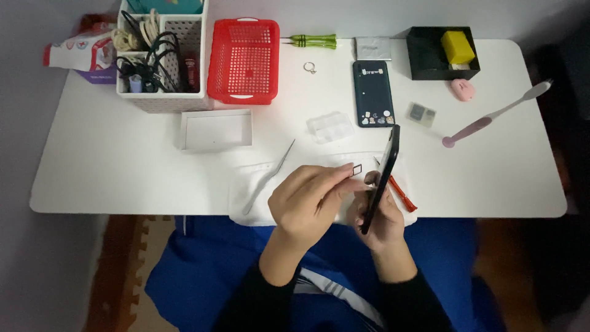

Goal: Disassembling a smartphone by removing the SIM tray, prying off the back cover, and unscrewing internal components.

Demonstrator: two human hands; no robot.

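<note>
Pinching a tiny card tray (356, 169), the left hand (307, 203) holds it just left of the upright dark phone (381, 178) gripped edge-on by the right hand (384, 218).

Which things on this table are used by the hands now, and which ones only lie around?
In use:
left hand
small card tray
right hand
black phone

Lying about:
tweezers
red basket
ring
dark phone case
toothbrush
green screwdrivers
</note>
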